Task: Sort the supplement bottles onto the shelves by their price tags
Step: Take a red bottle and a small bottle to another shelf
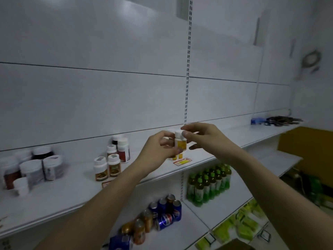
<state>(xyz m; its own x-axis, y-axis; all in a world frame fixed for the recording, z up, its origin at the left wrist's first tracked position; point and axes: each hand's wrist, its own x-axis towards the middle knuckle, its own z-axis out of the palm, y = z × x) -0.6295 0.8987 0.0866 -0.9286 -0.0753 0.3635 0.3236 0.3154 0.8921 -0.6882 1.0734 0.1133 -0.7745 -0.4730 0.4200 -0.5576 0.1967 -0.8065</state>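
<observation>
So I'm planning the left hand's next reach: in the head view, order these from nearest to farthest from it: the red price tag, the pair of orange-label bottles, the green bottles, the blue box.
1. Red price tag, just right, on the shelf.
2. Orange-label bottles, left.
3. Green bottles, lower right shelf.
4. Blue box, far right.

The Pepsi logo could be read on the blue aluminium drink cans (166, 220), stacked below the long white metal shelf (75, 193). Print on the supplement bottles above was blurred beyond reading.
</observation>
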